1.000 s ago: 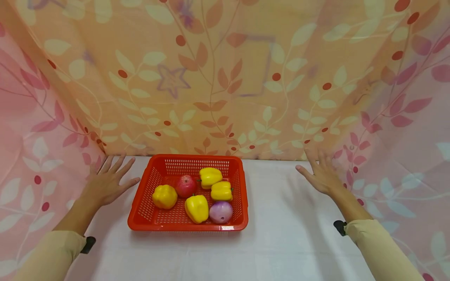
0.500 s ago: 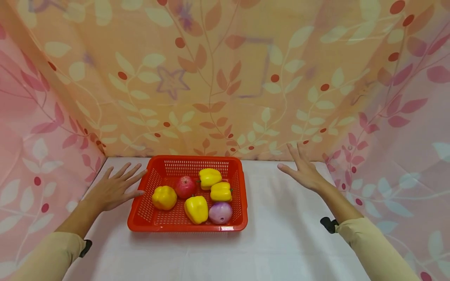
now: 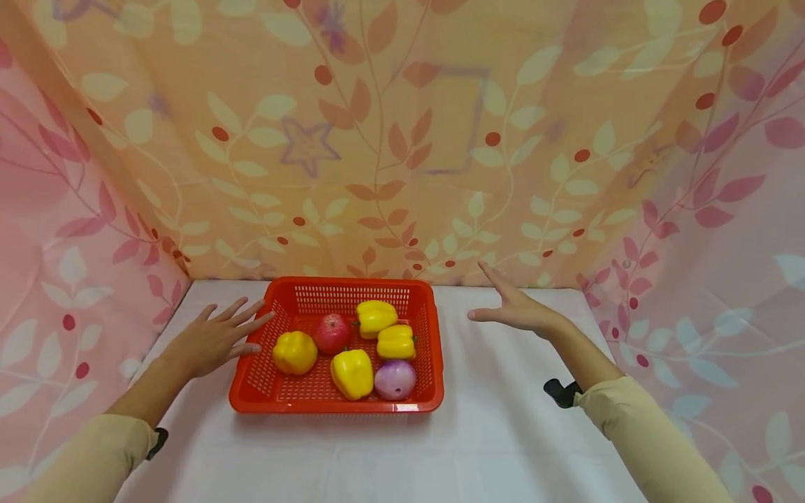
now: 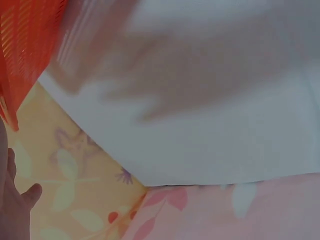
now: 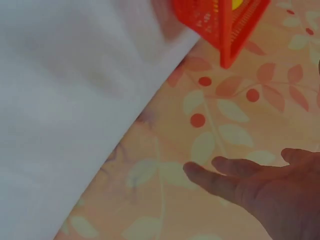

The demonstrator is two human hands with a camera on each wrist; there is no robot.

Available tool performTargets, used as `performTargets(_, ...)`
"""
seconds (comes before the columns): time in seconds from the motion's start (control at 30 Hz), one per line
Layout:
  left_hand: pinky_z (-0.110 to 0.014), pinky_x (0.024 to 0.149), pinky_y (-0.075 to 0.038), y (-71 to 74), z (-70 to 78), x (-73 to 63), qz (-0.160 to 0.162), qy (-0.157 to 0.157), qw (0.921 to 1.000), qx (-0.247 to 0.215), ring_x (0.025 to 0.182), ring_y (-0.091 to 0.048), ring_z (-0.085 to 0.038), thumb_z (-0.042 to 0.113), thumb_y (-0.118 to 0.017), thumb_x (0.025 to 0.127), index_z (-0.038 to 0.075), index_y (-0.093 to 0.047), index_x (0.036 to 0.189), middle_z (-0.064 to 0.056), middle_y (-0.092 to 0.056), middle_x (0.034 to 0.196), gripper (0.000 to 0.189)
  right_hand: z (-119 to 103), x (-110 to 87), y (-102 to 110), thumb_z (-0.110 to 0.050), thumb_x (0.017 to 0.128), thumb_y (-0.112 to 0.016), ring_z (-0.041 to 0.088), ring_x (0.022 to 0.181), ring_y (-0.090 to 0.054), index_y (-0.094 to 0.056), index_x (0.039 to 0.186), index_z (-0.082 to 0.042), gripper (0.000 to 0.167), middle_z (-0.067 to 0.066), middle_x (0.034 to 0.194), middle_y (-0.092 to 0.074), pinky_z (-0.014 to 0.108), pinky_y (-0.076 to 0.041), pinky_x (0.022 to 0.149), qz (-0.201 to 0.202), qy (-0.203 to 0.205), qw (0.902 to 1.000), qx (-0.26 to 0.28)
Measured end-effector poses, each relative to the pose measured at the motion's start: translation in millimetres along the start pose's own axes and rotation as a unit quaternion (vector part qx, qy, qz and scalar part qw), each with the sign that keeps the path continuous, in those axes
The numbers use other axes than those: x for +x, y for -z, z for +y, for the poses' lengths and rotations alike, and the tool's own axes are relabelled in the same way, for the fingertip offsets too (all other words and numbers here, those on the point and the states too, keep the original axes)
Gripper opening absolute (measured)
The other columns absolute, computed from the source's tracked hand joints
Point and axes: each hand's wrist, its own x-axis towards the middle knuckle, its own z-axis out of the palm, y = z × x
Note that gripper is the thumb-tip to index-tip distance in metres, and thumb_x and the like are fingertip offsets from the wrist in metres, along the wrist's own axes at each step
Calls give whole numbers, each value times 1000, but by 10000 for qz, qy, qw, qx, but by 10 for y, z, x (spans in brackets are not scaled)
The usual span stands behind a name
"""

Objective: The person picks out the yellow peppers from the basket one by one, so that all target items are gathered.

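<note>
A red plastic basket (image 3: 336, 407) with slotted walls stands left of centre on the white cloth. Inside lie several yellow bell peppers (image 3: 352, 375), a red pomegranate-like fruit (image 3: 332, 333) and a round purple vegetable (image 3: 395, 380). My left hand (image 3: 204, 342) has its fingers spread, the tips overlapping the basket's left rim in the head view; it holds nothing. To the right of the basket, my right hand (image 3: 518, 309) hovers over the cloth with fingers extended and thumb apart. In the right wrist view this hand (image 5: 260, 185) is seen with nothing in it, the basket's corner (image 5: 226, 35) beyond.
A white cloth (image 3: 503, 433) covers the table. Floral curtains enclose it: an orange one (image 3: 377, 140) at the back, pink ones at the left (image 3: 56, 244) and right (image 3: 723, 265). Each wrist wears a black strap (image 3: 562, 392).
Both hands have come inward toward the basket. My right hand has moved well to the left, my left hand a little to the right. The basket and its contents stay put.
</note>
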Motion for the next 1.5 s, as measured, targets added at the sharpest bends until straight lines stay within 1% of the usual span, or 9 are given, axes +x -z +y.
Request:
performTargets(0.17, -69, 102, -37, -90, -29, -7, 530, -424, 9972, 322, 140, -38, -40, 51, -61, 94, 26, -40, 153, -12, -41, 155, 68, -109, 100, -111, -39, 87, -75, 50, 146, -18, -2, 159, -40, 102, 7, 167, 3, 69, -32, 106, -375, -114, 9955, 862)
performTargets(0.27, -69, 100, -38, -130, -44, -13, 710, -435, 9963, 196, 137, -42, -41, 50, -63, 93, 25, -46, 150, -12, -45, 152, 65, -191, 153, -205, -35, 88, -75, 47, 146, -23, -7, 160, -39, 99, 11, 167, -2, 65, -39, 104, -572, -159, 9889, 1360)
performTargets(0.57, -70, 102, -35, -55, 16, -3, 371, -248, 9989, -109, 138, -40, -44, 47, -62, 94, 19, -48, 149, -15, -42, 154, 63, -290, 273, -506, -30, 90, -73, 38, 150, -18, -14, 160, -31, 92, 16, 165, -7, 56, -41, 106, -1012, -312, 9703, 2176)
performTargets(0.7, -71, 102, -35, -58, 18, -2, 308, -225, 9992, -156, 137, -41, -45, 46, -62, 94, 19, -49, 148, -15, -42, 154, 62, -279, 335, -628, -28, 91, -71, 41, 146, -26, -12, 161, -27, 91, 20, 164, -9, 58, -43, 104, -1203, -318, 9614, 2453)
performTargets(0.8, -71, 102, -35, -55, 16, -3, 254, -232, 9992, -191, 138, -40, -45, 46, -61, 95, 19, -48, 149, -15, -41, 155, 61, -283, 380, -694, -28, 92, -69, 45, 139, -39, -9, 161, -20, 92, 25, 162, -15, 57, -46, 101, -1257, -377, 9570, 2587)
performTargets(0.87, -71, 102, -34, -59, 13, -4, 251, -237, 9992, -192, 138, -39, -45, 46, -61, 95, 19, -48, 149, -15, -41, 155, 61, -289, 419, -725, -29, 92, -69, 45, 137, -42, -9, 161, -18, 92, 28, 160, -17, 58, -47, 100, -1289, -469, 9548, 2636)
performTargets(1.07, -72, 101, -35, -72, 16, 0, 461, -257, 9981, -331, 134, -43, -47, 46, -63, 94, 19, -51, 147, -16, -45, 152, 60, -351, 498, -773, -33, 91, -70, 49, 137, -39, -10, 161, -20, 93, 22, 157, -28, 62, -47, 96, -1347, -824, 9529, 2591)
performTargets(1.27, -71, 102, -34, -35, 22, 9, 168, -162, 9993, -281, 137, -40, -47, 46, -60, 96, 18, -49, 148, -16, -41, 155, 60, -403, 591, -869, -38, 91, -70, 51, 139, -35, -9, 161, -18, 96, 17, 160, -24, 67, -44, 97, -1544, -1108, 9454, 2649)
performTargets(1.5, -71, 101, -36, -10, 18, 17, 18, -150, 9991, -389, 136, -40, -48, 46, -58, 97, 17, -48, 149, -17, -39, 156, 60, -417, 688, -1012, -45, 88, -72, 53, 136, -38, -11, 161, -22, 98, 17, 158, -29, 65, -49, 91, -1246, -1615, 9454, 2543)
